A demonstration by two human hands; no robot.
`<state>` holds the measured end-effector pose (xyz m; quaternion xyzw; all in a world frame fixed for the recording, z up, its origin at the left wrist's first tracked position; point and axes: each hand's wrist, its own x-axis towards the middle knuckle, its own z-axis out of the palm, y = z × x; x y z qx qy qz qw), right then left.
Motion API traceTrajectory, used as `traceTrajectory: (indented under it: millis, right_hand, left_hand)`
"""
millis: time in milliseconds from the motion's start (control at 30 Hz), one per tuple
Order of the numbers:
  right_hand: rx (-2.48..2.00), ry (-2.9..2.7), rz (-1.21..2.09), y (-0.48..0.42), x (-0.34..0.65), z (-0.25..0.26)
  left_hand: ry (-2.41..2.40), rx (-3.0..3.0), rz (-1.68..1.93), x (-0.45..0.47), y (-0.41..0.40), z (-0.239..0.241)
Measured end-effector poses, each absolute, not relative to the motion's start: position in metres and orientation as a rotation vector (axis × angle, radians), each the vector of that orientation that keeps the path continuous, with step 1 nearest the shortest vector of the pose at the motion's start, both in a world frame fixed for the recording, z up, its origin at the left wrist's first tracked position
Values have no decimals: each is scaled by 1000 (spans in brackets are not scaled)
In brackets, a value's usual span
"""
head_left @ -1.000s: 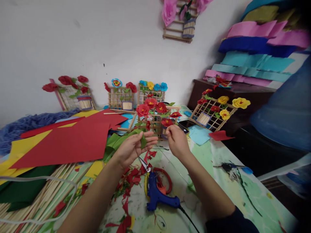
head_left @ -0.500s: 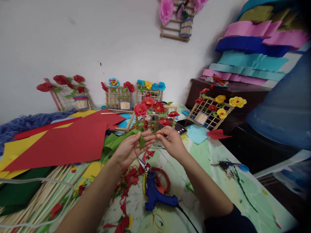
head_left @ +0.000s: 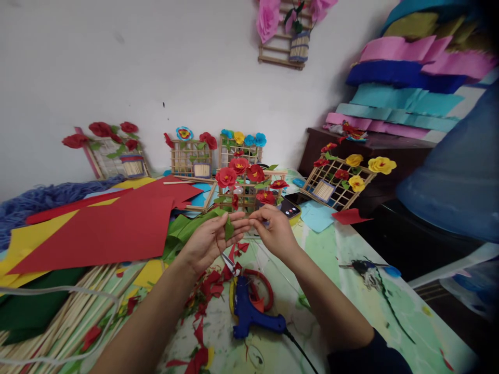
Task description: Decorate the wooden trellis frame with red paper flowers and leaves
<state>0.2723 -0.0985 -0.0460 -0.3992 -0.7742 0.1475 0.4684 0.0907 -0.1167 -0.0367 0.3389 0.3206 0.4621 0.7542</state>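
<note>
through the head camera i see my left hand [head_left: 208,238] palm up, fingers stretched toward the right, with a green leaf [head_left: 228,229] held under its thumb against the fingers. that hold probably leaves the fingertips free while the leaf hangs in plain view. my right hand [head_left: 276,228] meets those fingertips from the other side, thumb and forefinger bent toward each other. whether they close on anything i cannot tell; the spot is too small. the hands seem to touch there, perhaps so one steadies the other.

just below, on the table [head_left: 323,254], scissors [head_left: 229,263] lie with their blades toward the left hand, among red scraps [head_left: 214,284]. nearer me a blue glue gun [head_left: 249,312] rests on its side, nozzle away, handle and cord to the right, which i judge puts it within easy reach of the right hand.

beside the left wrist is green paper [head_left: 181,232], close to the leaf in colour and likely kept handy for that. farther left, a red sheet [head_left: 105,234] overlaps yellow paper [head_left: 27,244], with sticks [head_left: 83,306] in a loose bundle, apparently laid alongside each other to save room.

behind the hands a flower frame [head_left: 255,173] stands upright, facing me, with a phone [head_left: 290,209] at its right.
</note>
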Motion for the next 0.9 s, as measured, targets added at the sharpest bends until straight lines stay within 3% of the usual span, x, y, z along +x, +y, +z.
traceTrajectory:
  millis: [633,900]
  right_hand:
    - [-1012,-1883,289,-98,269,-50]
    - [-1043,-1907,73,-97,266,-56]
  left_hand:
    - [752,756,1035,95,-121,-33]
    - [718,720,1045,96,-122,-34]
